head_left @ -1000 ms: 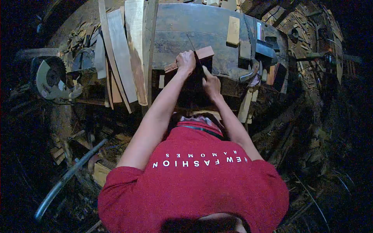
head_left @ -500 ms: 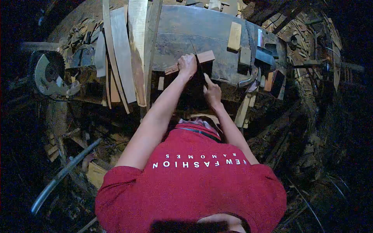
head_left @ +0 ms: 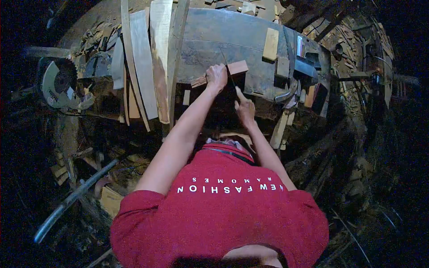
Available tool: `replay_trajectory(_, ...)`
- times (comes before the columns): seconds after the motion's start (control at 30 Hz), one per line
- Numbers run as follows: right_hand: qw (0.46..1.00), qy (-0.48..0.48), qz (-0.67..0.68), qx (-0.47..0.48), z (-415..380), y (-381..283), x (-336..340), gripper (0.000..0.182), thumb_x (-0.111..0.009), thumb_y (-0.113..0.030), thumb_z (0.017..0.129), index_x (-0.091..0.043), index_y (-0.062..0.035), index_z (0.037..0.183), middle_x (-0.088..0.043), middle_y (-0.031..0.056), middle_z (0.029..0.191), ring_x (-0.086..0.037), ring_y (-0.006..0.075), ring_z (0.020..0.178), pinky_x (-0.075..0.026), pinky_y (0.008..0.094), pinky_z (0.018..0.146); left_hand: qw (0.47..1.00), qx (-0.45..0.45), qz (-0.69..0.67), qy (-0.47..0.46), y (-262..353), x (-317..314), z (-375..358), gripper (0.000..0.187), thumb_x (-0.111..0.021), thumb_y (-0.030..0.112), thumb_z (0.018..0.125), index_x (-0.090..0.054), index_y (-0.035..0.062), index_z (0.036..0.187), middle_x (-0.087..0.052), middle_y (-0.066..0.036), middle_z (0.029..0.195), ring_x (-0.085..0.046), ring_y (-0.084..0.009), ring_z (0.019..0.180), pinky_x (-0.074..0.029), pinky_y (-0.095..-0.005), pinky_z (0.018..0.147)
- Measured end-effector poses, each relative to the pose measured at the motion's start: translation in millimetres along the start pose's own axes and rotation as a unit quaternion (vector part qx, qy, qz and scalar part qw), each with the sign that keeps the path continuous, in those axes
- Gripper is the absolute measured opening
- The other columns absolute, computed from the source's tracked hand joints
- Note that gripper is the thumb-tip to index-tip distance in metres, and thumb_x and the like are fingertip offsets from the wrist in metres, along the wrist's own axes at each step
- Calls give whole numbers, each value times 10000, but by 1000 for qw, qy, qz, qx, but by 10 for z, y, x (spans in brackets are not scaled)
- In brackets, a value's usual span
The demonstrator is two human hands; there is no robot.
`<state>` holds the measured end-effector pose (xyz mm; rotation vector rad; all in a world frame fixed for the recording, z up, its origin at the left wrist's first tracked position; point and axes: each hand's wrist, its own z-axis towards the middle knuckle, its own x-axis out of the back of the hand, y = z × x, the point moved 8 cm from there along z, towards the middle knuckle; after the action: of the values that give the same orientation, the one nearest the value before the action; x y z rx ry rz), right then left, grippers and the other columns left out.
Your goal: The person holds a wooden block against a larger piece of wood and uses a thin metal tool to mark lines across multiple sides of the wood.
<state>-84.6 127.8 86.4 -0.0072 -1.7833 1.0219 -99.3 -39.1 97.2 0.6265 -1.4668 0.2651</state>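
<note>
Left hand (head_left: 216, 75) probably palm-down on wood (head_left: 237, 67)

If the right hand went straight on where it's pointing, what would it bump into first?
Past the saw it grips, the right hand would probably meet the wooden block first, though depth is unclear; the workbench edge might come sooner.

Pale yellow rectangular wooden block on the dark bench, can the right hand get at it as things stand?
Probably yes: nothing seems to stand between the right hand and the pale yellow block, though the hand's grip would likely have to leave the long, dark-bladed tool first.
</note>
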Motion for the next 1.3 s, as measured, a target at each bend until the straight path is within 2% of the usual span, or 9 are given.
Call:
replay_trajectory(0.17,999,28,-3,27,489,-170,-135,573,-584,-144,745,-389,-239,1275,-591,223,726,-586,388,664,-476,476,597,1000,-15,-12,5,-36,0,10,95,-543,61,707,-631,34,683,-629,-176,687,-640,-314,669,-521,-387,574)
replay_trajectory(0.27,1000,1,-20,-1,217,-86,-43,562,-578,-89,715,-430,-185,1249,-587,223,791,-569,391,705,-455,459,626,1000,-23,-16,3,-67,-135,56,92,-545,65,705,-628,33,685,-626,-178,668,-640,-315,662,-519,-389,567)
replay_trajectory(0.47,999,-30,26,-28,-185,-14,94,612,-581,-72,707,-408,-222,1274,-586,223,857,-571,387,723,-460,447,640,999,-28,-17,43,-6,-21,-23,99,-547,78,702,-635,42,675,-624,-184,666,-640,-313,653,-517,-389,560)
replay_trajectory(0.6,1000,12,-25,0,433,-123,-92,578,-584,-72,709,-435,-207,1251,-590,219,762,-569,389,687,-455,462,615,999,-21,-10,24,-26,-81,23,103,-545,78,700,-637,47,667,-625,-180,664,-641,-308,643,-517,-386,548)
replay_trajectory(0.73,1000,26,9,15,396,-153,-38,569,-587,-75,708,-442,-201,1244,-588,217,732,-567,390,678,-452,469,608,999,-41,-5,21,-16,7,7,107,-542,80,703,-639,47,673,-630,-166,667,-644,-297,637,-522,-380,550)
replay_trajectory(0.77,1000,8,8,4,241,-98,-10,567,-586,-76,710,-442,-203,1243,-589,216,745,-567,390,683,-453,466,611,998,-21,-39,43,-111,-169,12,71,-546,133,693,-558,70,662,-609,-158,694,-599,-376,683,-472,-468,568)
replay_trajectory(0.87,1000,-14,19,-7,-244,79,29,563,-580,-81,716,-439,-208,1246,-592,215,770,-568,391,692,-453,464,618,998,-36,18,48,-28,-47,4,121,-536,83,712,-642,42,672,-633,-159,670,-645,-296,640,-522,-379,552)
replay_trajectory(1.13,1000,-7,-22,0,449,-100,-110,556,-571,-93,729,-429,-214,1252,-583,230,748,-567,400,683,-460,460,596,1000,-12,6,1,-10,45,23,116,-549,83,690,-649,32,659,-631,-180,686,-644,-307,651,-520,-387,563)
replay_trajectory(1.3,1000,2,-21,6,173,-72,-31,588,-581,-95,723,-403,-212,1271,-581,234,729,-565,398,658,-462,465,588,1000,-18,-3,-7,-45,-50,69,120,-548,79,685,-656,29,666,-630,-187,695,-644,-317,663,-521,-394,572)
